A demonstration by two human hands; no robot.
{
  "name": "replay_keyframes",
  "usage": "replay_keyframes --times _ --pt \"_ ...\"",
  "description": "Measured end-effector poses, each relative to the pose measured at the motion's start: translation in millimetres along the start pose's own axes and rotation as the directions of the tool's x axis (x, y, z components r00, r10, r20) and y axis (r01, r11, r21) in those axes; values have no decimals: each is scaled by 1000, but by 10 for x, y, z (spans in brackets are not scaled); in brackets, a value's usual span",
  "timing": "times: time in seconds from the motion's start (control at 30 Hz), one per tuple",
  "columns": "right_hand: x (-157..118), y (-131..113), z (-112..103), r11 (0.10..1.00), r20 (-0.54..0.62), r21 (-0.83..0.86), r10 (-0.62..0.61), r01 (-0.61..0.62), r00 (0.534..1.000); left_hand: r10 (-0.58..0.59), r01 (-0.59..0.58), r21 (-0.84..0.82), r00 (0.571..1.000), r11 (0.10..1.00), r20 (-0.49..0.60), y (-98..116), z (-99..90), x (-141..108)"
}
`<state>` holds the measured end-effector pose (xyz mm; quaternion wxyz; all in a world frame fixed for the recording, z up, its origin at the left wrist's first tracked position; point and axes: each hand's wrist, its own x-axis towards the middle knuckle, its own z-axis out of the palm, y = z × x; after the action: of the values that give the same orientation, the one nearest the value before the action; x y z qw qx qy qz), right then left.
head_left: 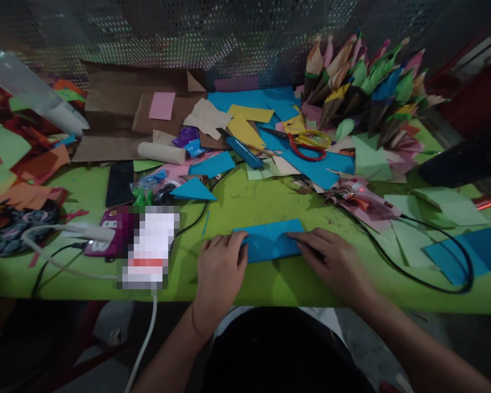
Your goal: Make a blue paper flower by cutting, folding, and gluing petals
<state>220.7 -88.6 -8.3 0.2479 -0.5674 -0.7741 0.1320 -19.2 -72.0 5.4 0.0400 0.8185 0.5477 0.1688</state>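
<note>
A folded blue paper [272, 240] lies on the green table [245, 199] near its front edge. At the paper's left end is my left hand [223, 265], its fingers curled and closed on that end, with the thumb along the near side. My right hand [331, 259] is at the other end, fingertips pressed together on the paper's upper right part. Behind the paper are a blue cutter [244, 152] and red and yellow scissors [309, 144] among cut paper pieces.
A pink glue gun [366, 199] with a black cable lies at right. At left are a phone [120, 184], a purple power strip [102, 234] and a blurred-out white object [151, 245] with a white cable. Paper cones [364, 82] stand at the back right.
</note>
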Motion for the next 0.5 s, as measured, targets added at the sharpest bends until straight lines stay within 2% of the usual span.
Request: replay_keyframes --times 0.1,0.2,0.37,0.5 --pt "-13 -12 21 998 -19 -70 -2 0 1000 21 -20 68 1000 997 -13 21 -4 -8" --pt "-17 -23 30 990 -21 -141 -18 15 1000 48 -39 128 996 991 -70 37 9 -24" --pt "-14 -21 50 983 -17 -185 -17 13 1000 160 -151 84 981 985 -108 58 73 -67" --pt "-15 -14 76 982 -9 -190 -4 2 1000 130 -107 154 981 982 -141 71 93 -87"
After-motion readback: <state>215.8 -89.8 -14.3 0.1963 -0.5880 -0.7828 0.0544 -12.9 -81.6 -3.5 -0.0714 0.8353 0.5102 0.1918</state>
